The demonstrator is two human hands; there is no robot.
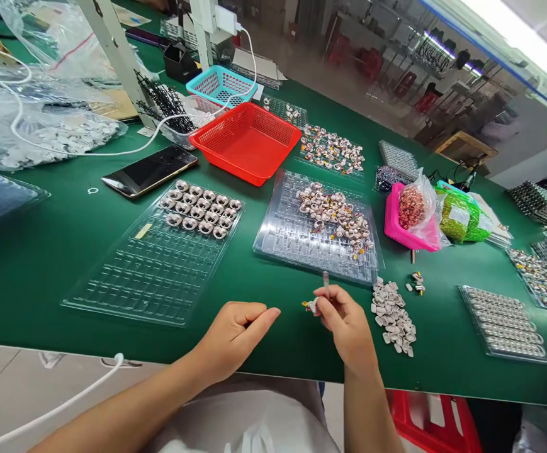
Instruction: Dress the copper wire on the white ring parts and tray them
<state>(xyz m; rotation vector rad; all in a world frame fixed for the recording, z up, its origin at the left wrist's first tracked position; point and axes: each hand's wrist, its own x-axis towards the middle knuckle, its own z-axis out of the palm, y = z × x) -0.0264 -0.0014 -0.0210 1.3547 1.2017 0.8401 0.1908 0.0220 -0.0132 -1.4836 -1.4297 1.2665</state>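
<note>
My right hand pinches a small white part with a yellow and red bit at its end. A thin, pale stick-like tool stands upright out of the same grip. To its left, my left hand is closed, thumb against the curled forefinger; whatever may be inside is hidden. Beyond the hands, a stack of clear trays carries a heap of small white parts with coloured wires. A pile of small whitish caps lies right of my right hand. At left, a clear tray holds rows of silvery-white shells.
A phone, a red basket and a blue basket stand behind. A pink basket holds a bag of copper-coloured parts. A filled tray lies at right. A white cable crosses the green table.
</note>
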